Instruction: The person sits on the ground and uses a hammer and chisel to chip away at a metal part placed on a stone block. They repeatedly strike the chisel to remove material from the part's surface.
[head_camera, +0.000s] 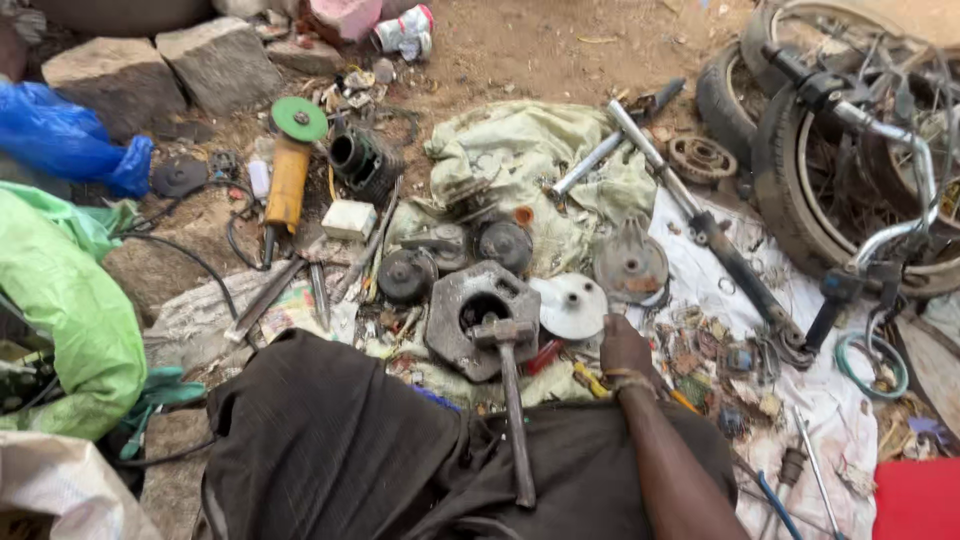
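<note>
The right hand rests knuckles-up among small parts — whether it grips anything I cannot tell; the left is out of view. Just left lies a hammer, unheld, head on a hexagonal metal housing — work looks paused.

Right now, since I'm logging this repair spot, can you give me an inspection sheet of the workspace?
Surface: bare dirt ground with a stained white cloth spread on it.
Job's things: grey hexagonal metal housing; steel hammer lying across it.
Clutter: yellow angle grinder with green disc, round metal discs, small scrap parts.
Grips: right hand resting by the white disc, holding nothing that shows; left hand not in view.
Cables: black cable on the ground.
Surroundings: stone blocks, old tyres, green plastic sheet.
</note>
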